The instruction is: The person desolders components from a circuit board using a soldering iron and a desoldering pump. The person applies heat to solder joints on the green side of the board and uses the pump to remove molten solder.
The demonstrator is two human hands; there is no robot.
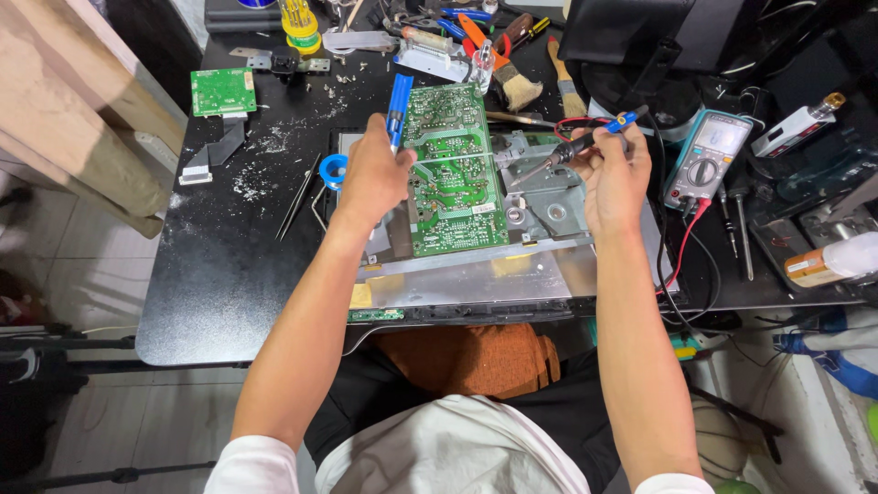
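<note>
Left hand (370, 178) was clenched around a blue-handled tool (396, 108), probably a desoldering pump, held upright at the left edge of the green circuit board (455, 174). Right hand (611, 178) gripped a soldering iron (572, 146) pen-style: dark grip, blue end, metal tip angled down-left and hanging just off the board's right edge. Board was rectangular, solder side up, with glossy green mask and silvery traces, lying on a stamped grey metal chassis (549, 197) that sat on a matte black table (229, 274). A blue-rimmed solder spool (333, 169) was just beside the left wrist, partly hidden by it. A smaller green board (222, 91) with a flat ribbon cable (212, 151) lay far left, with white debris scattered between. A teal multimeter (702, 157) sat right of the chassis, its red and black leads trailing past the right forearm. Two bristle brushes (517, 82), pliers and screwdrivers were cluttered along the back edge.
</note>
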